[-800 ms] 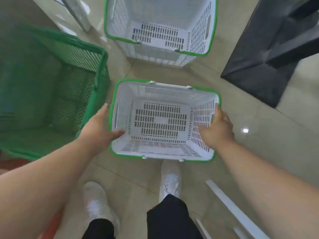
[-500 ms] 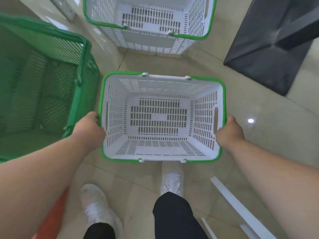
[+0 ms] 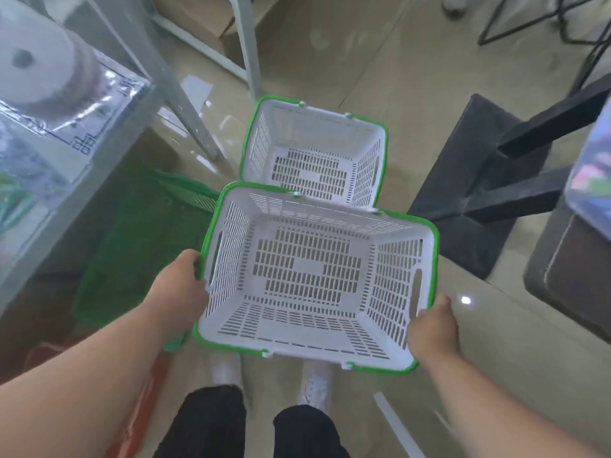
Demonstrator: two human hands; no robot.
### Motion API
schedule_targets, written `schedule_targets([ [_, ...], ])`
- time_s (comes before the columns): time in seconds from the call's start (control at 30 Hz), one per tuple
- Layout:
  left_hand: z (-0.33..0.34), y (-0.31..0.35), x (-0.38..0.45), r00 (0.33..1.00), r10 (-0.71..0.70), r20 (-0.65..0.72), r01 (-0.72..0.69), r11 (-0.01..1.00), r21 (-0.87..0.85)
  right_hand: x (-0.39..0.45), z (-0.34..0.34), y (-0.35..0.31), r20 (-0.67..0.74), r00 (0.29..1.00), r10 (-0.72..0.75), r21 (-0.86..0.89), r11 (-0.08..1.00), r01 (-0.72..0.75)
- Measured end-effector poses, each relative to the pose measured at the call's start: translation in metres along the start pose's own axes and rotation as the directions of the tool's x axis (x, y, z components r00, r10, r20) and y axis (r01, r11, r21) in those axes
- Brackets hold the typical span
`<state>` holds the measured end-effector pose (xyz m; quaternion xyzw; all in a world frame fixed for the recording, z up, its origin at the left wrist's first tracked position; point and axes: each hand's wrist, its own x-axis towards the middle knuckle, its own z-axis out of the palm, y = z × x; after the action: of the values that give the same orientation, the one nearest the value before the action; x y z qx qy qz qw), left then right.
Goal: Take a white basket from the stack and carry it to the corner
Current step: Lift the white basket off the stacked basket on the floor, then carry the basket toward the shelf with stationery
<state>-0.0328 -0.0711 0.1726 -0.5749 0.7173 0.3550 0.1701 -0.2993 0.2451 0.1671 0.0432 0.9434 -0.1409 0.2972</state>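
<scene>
I have the white slotted plastic basket with the green rim lifted clear of the floor, my left hand closed around its rim at nine o'clock and my right hand closed on the rim beside the handle slot at four o'clock. It hangs in front of my legs, its far edge overlapping a second white green-rimmed basket standing on the floor at twelve o'clock. My main worry is clipping something as I turn: the dark green mesh basket sits just beside my left hand, the grey metal shelf leg rises at eleven o'clock, and the black stand base lies near at two o'clock. A swing either way could knock the rim and twist it out of my fingers, since I hold only its edges. The carried basket is empty, and so is the white one ahead. The green one's inside is too blurred to tell.
</scene>
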Motion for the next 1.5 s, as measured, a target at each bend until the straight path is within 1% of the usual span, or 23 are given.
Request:
schedule_targets([
  [0.1,-0.042,0.017,0.001,1.000,0.001,-0.018,-0.001,0.999,-0.048,-0.005,-0.027,-0.048,-0.064,0.997,-0.034,-0.010,0.999,0.033],
  [0.13,-0.055,0.022,0.008,1.000,0.023,-0.018,-0.024,0.998,-0.050,-0.003,-0.032,-0.065,-0.094,0.994,-0.048,0.002,0.999,0.048],
  [0.2,-0.079,0.036,0.031,0.996,0.088,-0.021,-0.089,0.996,-0.029,0.006,-0.033,-0.099,-0.188,0.980,-0.063,0.053,0.996,0.074],
  [0.3,-0.107,0.059,0.074,0.990,0.119,-0.070,-0.120,0.993,-0.005,0.027,-0.022,-0.150,-0.276,0.960,-0.051,0.107,0.991,0.084],
  [0.43,-0.119,0.092,0.143,0.982,0.133,-0.135,-0.129,0.991,0.038,0.087,-0.012,-0.212,-0.273,0.959,-0.074,0.102,0.989,0.105],
  [0.53,-0.111,0.118,0.199,0.985,0.141,-0.099,-0.138,0.990,0.038,0.150,-0.002,-0.239,-0.274,0.958,-0.090,0.036,0.994,0.104],
  [0.6,-0.103,0.137,0.239,0.982,0.152,-0.108,-0.147,0.988,0.048,0.190,0.009,-0.257,-0.267,0.959,-0.096,0.015,0.994,0.104],
  [0.63,-0.099,0.147,0.259,0.981,0.154,-0.118,-0.146,0.986,0.079,0.209,0.013,-0.264,-0.273,0.958,-0.086,0.004,0.996,0.091],
  [0.7,-0.085,0.165,0.290,0.980,0.159,-0.120,-0.141,0.978,0.151,0.240,0.022,-0.270,-0.274,0.960,-0.051,-0.016,0.999,0.048],
  [0.77,-0.070,0.174,0.314,0.983,0.150,-0.102,-0.132,0.977,0.171,0.262,0.032,-0.269,-0.256,0.966,-0.029,-0.024,0.999,0.024],
  [0.83,-0.052,0.176,0.330,0.990,0.121,-0.069,-0.109,0.980,0.166,0.277,0.043,-0.262,-0.230,0.973,0.007,-0.021,1.000,-0.013],
  [0.93,-0.028,0.173,0.353,0.995,0.091,-0.033,-0.082,0.972,0.220,0.292,0.063,-0.247,-0.179,0.983,0.036,-0.032,0.999,-0.043],
  [1.03,-0.010,0.166,0.371,0.997,0.079,-0.024,-0.071,0.966,0.250,0.298,0.081,-0.240,-0.142,0.988,0.059,0.011,0.998,-0.058],
  [1.13,0.000,0.153,0.380,0.999,0.046,-0.011,-0.042,0.970,0.240,0.299,0.099,-0.234,-0.115,0.991,0.070,0.040,0.997,-0.066],
  [1.23,0.006,0.143,0.388,0.998,0.055,-0.002,-0.053,0.972,0.229,0.302,0.114,-0.229,-0.079,0.993,0.089,0.078,0.993,-0.083],
  [1.37,0.022,0.133,0.401,0.997,0.064,0.034,-0.069,0.983,0.170,0.309,0.135,-0.219,-0.046,0.995,0.090,0.119,0.989,-0.084],
  [1.4,0.027,0.130,0.404,0.997,0.065,0.047,-0.071,0.987,0.145,0.310,0.141,-0.216,-0.033,0.996,0.085,0.139,0.987,-0.080],
  [1.5,0.034,0.120,0.408,0.997,0.040,0.069,-0.045,0.997,0.062,0.315,0.153,-0.211,0.012,0.992,0.125,0.278,0.952,-0.124],
])
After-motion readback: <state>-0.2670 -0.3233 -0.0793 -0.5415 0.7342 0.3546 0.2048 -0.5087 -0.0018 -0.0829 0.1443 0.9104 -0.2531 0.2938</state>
